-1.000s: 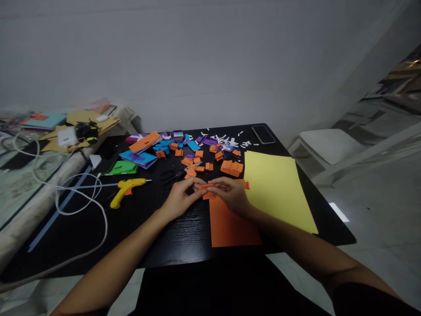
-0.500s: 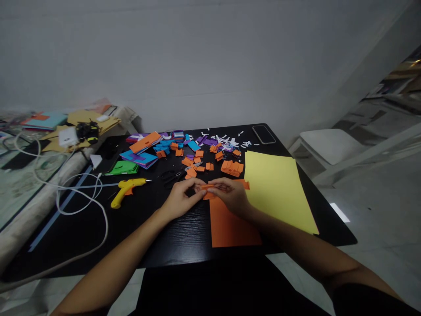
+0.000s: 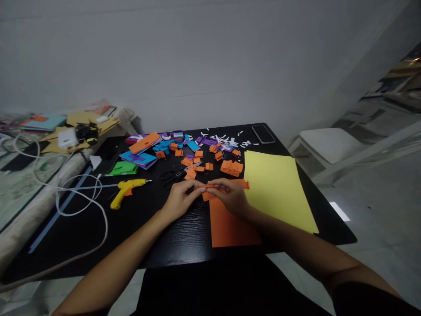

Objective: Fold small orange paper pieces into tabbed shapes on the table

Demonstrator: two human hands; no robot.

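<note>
Between both hands, above the black table, is a small piece of orange paper [image 3: 209, 186]. My left hand [image 3: 182, 197] pinches its left end with thumb and forefinger. At its right end, the fingers and thumb of my right hand [image 3: 232, 196] are closed on it, hiding part of it. An orange sheet [image 3: 230, 228] lies flat beneath my right hand. Just beyond the hands are several small folded orange pieces [image 3: 198, 154] and a stack of orange pieces [image 3: 232, 167]. Black-handled scissors [image 3: 171, 176] lie beyond my left hand, partly under orange pieces.
To the left lie a yellow glue gun [image 3: 126, 192], a white cable [image 3: 105, 219] and green folded paper [image 3: 123, 168]. Yellow sheets [image 3: 279, 188] lie to the right. White paper scraps [image 3: 230, 141] and a phone [image 3: 263, 134] are at the back. A white stool [image 3: 325, 145] stands beyond the table.
Both hands stay in nearly the same place. My left thumb and fingers have shifted slightly along the small orange paper; the things on the table have not moved.
</note>
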